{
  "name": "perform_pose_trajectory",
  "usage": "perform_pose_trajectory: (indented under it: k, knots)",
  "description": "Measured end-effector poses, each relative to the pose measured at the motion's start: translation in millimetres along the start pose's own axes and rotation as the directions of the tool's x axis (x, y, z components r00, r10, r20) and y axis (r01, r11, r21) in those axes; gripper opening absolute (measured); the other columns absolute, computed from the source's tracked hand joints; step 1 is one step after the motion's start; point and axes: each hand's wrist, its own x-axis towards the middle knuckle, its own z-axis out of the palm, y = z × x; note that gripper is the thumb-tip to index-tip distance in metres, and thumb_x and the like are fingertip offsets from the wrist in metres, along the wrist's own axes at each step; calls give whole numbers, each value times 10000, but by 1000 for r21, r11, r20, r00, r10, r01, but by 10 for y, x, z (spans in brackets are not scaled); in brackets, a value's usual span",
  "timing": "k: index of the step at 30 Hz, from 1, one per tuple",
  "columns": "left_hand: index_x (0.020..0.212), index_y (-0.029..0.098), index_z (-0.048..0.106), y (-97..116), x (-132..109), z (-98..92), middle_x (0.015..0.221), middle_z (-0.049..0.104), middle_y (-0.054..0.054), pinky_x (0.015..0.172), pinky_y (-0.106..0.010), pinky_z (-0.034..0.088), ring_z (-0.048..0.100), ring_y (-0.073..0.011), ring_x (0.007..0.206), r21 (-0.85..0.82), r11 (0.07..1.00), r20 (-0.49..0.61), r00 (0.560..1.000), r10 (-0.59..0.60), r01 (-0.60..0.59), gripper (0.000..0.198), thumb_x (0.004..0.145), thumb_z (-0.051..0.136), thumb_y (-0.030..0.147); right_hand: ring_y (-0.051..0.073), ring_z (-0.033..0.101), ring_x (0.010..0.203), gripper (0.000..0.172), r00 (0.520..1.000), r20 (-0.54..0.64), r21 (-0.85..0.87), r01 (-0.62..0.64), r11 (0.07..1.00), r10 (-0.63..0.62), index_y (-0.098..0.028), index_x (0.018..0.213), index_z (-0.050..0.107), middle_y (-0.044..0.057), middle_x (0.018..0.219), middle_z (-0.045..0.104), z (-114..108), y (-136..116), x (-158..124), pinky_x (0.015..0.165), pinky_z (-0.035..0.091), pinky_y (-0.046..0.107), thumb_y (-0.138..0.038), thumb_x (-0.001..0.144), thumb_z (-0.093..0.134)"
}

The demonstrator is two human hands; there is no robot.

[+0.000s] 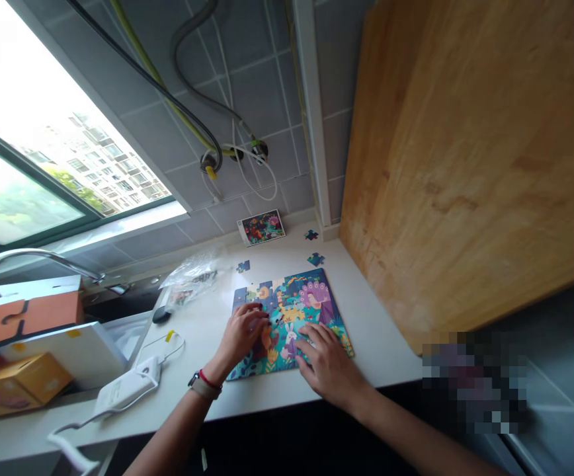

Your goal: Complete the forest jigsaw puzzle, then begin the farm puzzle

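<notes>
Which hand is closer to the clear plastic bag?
Left. The left hand sits on the jigsaw puzzle, below and beside the bag; the right hand is farther off, across the puzzle.

I note a chrome faucet at the left, beside a cardboard box. On the white countertop I log a clear plastic bag and a white power adapter with its cable. Hoses run down the grey tiled wall, beneath a wooden panel.
</notes>
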Motion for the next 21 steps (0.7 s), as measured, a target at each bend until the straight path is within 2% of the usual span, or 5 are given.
perform_pose_trajectory:
  k: [4,11,16,21]
  knots:
    - [1054,281,777,-14,-75,-40,1318,658,-97,1030,-467,555,666,-291,1171,-56,998,49,999,15,-12,212,956,656,425,291,578,1267,211,1000,-6,15,3,1000,-3,-228,1132,705,94,1272,675,-10,-3,6,1146,446,517,-190,929,661]
    - [871,233,724,15,-127,12,1239,691,-84,1056,-457,540,650,-267,1185,-127,986,-24,994,109,-111,161,958,685,363,293,578,1279,234,999,-31,4,16,1000,-16,-229,1151,714,100,1266,681,25,13,-7,1146,453,515,-188,926,665]
    - [1099,239,719,-45,-132,11,1234,704,-92,1064,-481,538,630,-274,1226,-142,977,-64,986,153,-161,190,957,699,364,306,605,1249,215,998,-40,40,55,998,-53,-238,1123,726,99,1245,692,0,29,17,1120,481,546,-205,919,667]
    - [1176,260,714,-101,-124,-33,1245,710,-82,1097,-506,515,588,-286,1286,-148,971,-82,981,178,-189,240,958,705,359,252,660,1160,248,966,-200,133,194,972,-165,-253,1118,713,63,1099,742,-155,-23,-71,1026,566,456,-125,955,577]
